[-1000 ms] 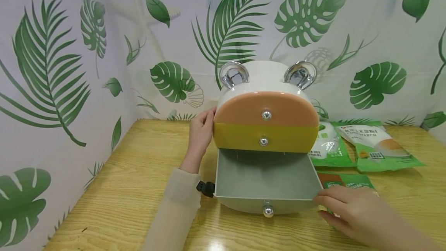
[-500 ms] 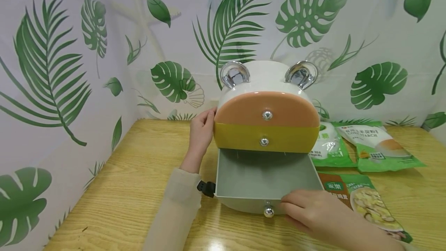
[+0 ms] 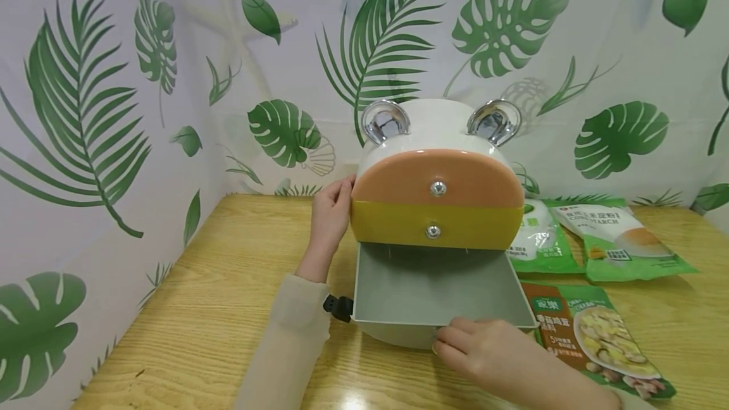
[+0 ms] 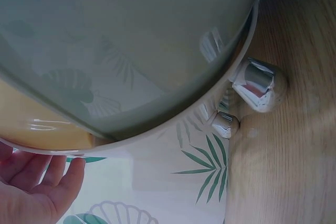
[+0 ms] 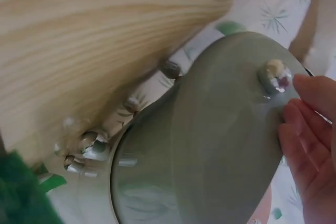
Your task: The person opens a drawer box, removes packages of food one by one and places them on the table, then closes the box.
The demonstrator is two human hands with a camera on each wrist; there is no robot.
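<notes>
A small white storage cabinet [image 3: 438, 122] with two chrome ears stands on the table. Its orange drawer [image 3: 398, 176] and yellow drawer [image 3: 393, 223] are closed, while the grey bottom drawer [image 3: 393, 334] is pulled out with nothing inside. My left hand [image 3: 332, 211] rests its fingers against the cabinet's left side; in the left wrist view the fingertips touch the shell's edge. My right hand [image 3: 495, 350] is at the grey drawer's front, covering the knob in the head view. The right wrist view shows the chrome knob [image 5: 275, 77] beside my extended thumb and fingers, not pinched.
Right of the cabinet lie a corn starch bag [image 3: 623, 239], another green-and-white bag [image 3: 541, 239] partly hidden behind it, and a brown-and-green seasoning packet [image 3: 604, 334]. A black USB-like plug [image 3: 338, 307] sits by the drawer's left corner. A leaf-patterned cloth [image 3: 273, 30] hangs behind the table.
My right hand has moved left from the drawer's right corner to its knob, uncovering the seasoning packet. The left hand, cabinet and grey drawer have stayed in place.
</notes>
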